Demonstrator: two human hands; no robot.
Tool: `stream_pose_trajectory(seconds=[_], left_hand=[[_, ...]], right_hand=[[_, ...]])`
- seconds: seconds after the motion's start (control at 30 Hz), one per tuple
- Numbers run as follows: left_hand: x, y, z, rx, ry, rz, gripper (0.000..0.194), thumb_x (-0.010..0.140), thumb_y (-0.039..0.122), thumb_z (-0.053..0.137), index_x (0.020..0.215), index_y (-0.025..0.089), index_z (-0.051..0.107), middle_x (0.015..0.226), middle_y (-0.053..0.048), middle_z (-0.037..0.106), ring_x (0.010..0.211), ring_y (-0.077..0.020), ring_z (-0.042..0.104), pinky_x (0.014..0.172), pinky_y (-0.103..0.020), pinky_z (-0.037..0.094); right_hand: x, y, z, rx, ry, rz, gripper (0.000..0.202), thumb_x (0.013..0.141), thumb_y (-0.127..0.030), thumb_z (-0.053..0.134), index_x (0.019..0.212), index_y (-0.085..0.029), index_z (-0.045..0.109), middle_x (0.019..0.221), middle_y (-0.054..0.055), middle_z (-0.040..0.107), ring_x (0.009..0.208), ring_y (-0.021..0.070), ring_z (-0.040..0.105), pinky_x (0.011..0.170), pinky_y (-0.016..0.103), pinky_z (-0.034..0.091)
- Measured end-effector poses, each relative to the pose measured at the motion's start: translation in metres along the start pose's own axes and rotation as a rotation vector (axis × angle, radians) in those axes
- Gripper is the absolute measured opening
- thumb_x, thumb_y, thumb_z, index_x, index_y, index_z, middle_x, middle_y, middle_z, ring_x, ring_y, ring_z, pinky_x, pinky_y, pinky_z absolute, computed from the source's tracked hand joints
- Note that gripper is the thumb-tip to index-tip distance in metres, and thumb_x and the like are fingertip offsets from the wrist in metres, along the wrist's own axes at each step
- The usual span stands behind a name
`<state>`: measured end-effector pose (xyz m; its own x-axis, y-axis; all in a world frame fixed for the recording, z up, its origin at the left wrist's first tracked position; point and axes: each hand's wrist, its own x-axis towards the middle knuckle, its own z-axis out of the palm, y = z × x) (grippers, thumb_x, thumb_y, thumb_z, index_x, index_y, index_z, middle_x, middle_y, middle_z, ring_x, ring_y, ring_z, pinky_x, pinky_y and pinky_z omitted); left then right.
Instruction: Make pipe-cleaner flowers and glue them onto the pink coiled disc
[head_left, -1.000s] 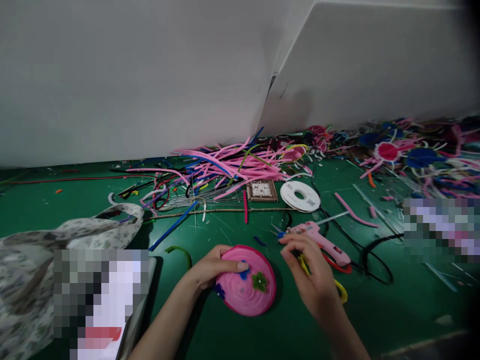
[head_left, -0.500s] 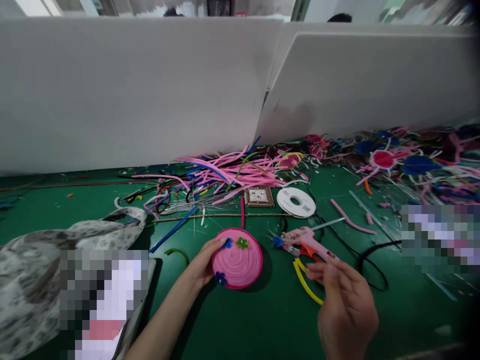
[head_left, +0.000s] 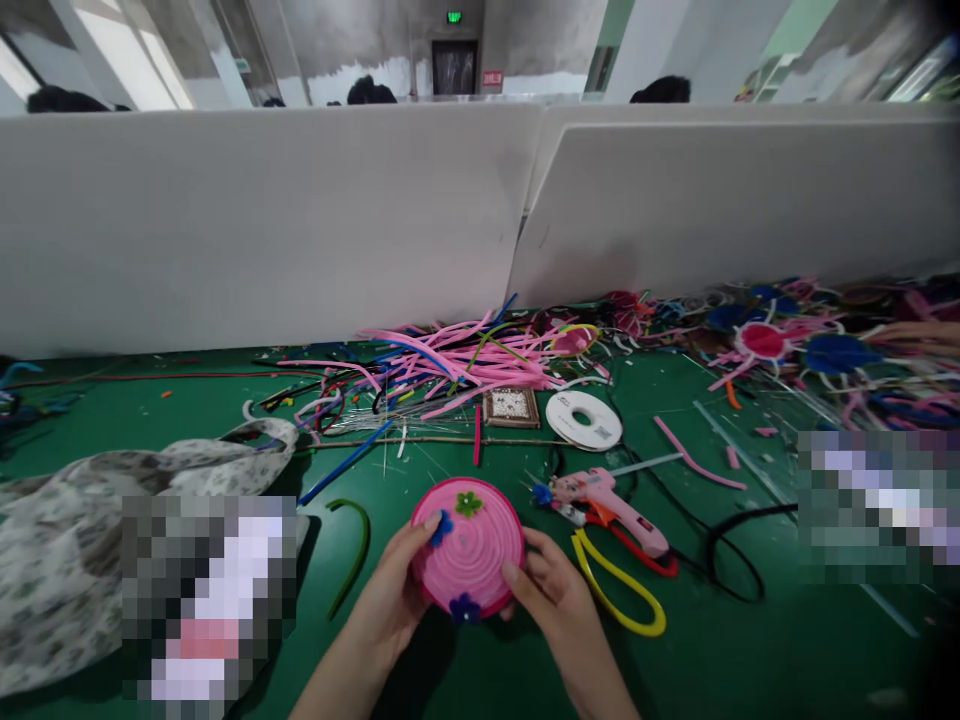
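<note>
Between both hands is a round pink disc [head_left: 480,550] of coiled pipe cleaner with a darker pink rim. It carries one green flower [head_left: 469,503] and two blue ones near its edge. My left hand [head_left: 405,575] grips the left side, thumb by the upper blue flower. On the right side my right hand [head_left: 547,580] holds the rim, thumb on the front face and fingers behind. To the right lie a pink glue gun [head_left: 611,505], red-handled pliers [head_left: 664,566] and a yellow pipe-cleaner loop [head_left: 626,610].
Pink pipe cleaners [head_left: 465,355] are heaped at the back, before a white partition [head_left: 262,220]. A white spool [head_left: 585,420] and a small framed piece [head_left: 511,407] lie nearer. At left is a floral cloth [head_left: 75,540]. Another person's hand [head_left: 919,337] shows at far right.
My right hand has moved left from beside the glue gun and taken hold of the disc's right side. The disc has turned a little, and the view has tilted up.
</note>
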<state>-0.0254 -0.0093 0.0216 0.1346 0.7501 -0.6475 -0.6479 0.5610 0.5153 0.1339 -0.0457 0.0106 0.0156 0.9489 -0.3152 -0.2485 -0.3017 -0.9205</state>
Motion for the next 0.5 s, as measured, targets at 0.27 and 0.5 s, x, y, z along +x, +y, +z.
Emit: stream_pose_trajectory(seconds=[0.27,0.5], left_hand=[[-0.022,0.004,-0.059,0.07,0.234,0.125,0.056,0.068,0.021,0.076,0.12,0.016,0.056,0.1,-0.01,0.073,0.08,-0.0218,0.07,0.062,-0.027,0.056],[-0.011,-0.003,-0.059,0.252,0.142,0.292,0.064,0.073,0.037,0.07,0.131,0.021,0.046,0.132,-0.013,0.055,0.118,-0.0313,0.053,0.091,-0.04,0.049]], right_hand=[[-0.006,0.016,-0.044,-0.196,0.303,-0.123,0.034,0.072,-0.045,0.07,0.087,-0.018,0.059,0.06,-0.003,0.057,0.054,0.0106,0.053,0.052,0.021,0.045],[-0.013,0.018,-0.061,-0.068,0.596,-0.256,0.034,0.07,-0.044,0.072,0.091,-0.021,0.057,0.064,-0.004,0.06,0.059,0.0103,0.055,0.058,0.02,0.045]])
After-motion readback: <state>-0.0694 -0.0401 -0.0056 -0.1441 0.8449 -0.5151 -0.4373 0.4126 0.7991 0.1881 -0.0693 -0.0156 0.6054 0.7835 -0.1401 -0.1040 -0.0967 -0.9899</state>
